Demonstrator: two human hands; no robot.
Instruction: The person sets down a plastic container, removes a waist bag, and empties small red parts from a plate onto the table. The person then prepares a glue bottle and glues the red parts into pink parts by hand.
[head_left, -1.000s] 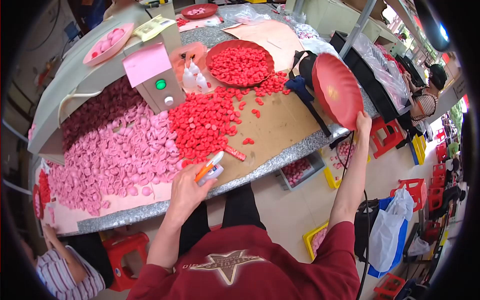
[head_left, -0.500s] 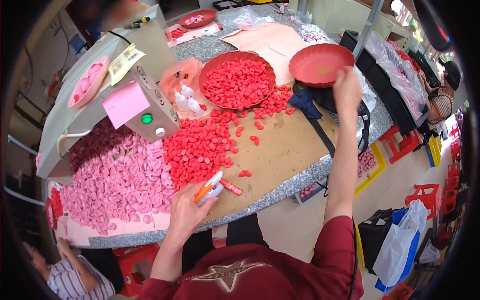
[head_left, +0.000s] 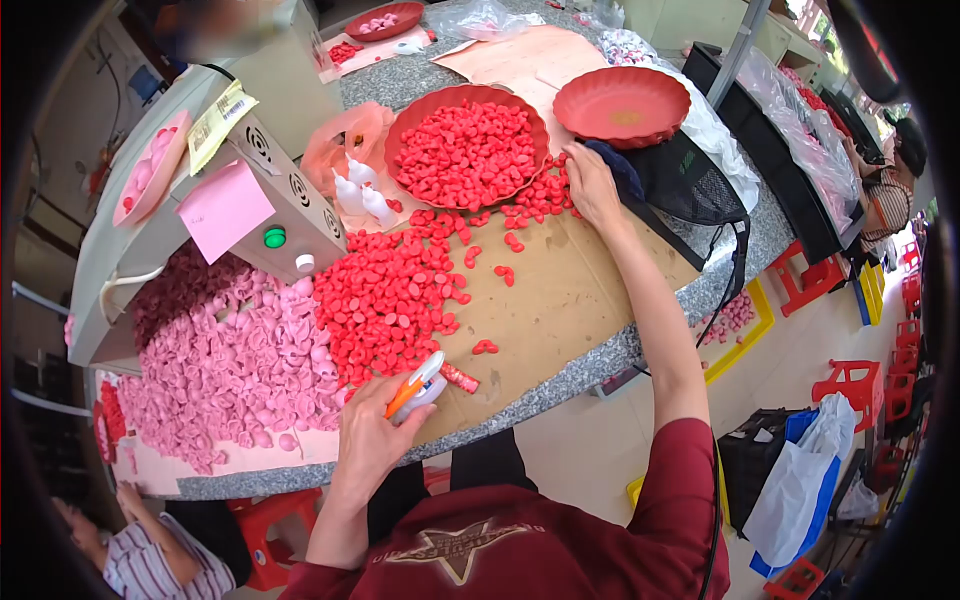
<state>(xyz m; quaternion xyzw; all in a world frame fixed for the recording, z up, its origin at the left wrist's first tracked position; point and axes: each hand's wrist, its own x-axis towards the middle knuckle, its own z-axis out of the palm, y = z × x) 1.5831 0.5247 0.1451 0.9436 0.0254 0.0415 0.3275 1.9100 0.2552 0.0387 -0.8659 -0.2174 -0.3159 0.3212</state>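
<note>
My left hand (head_left: pixel 380 428) is closed around an orange-and-white handheld tool (head_left: pixel 416 388); its exact kind is unclear. Just beyond its tip lies a short red-patterned tube (head_left: pixel 460 377). My right hand (head_left: pixel 597 188) reaches forward with fingers extended, beside small red moulded pieces (head_left: pixel 538 203) at the far edge of the brown board. To its left a red scalloped bowl (head_left: pixel 398 122) is heaped with the same pieces. Behind the hand rests another red scalloped bowl (head_left: pixel 622 106) with nothing in it. A larger heap of red pieces (head_left: pixel 385 300) spreads in front of my left hand.
Pink pieces (head_left: pixel 235 370) cover the table's left side, beside a grey box with a green button (head_left: pixel 274 237). White squeeze bottles (head_left: pixel 362 188) stand near the full bowl. A black mesh bag (head_left: pixel 690 180) lies at right. A person in stripes (head_left: pixel 165 555) sits at lower left.
My right hand has let go of the bowl without pieces and moved left and nearer, to the loose red pieces. My left hand keeps its hold. The view has shifted slightly.
</note>
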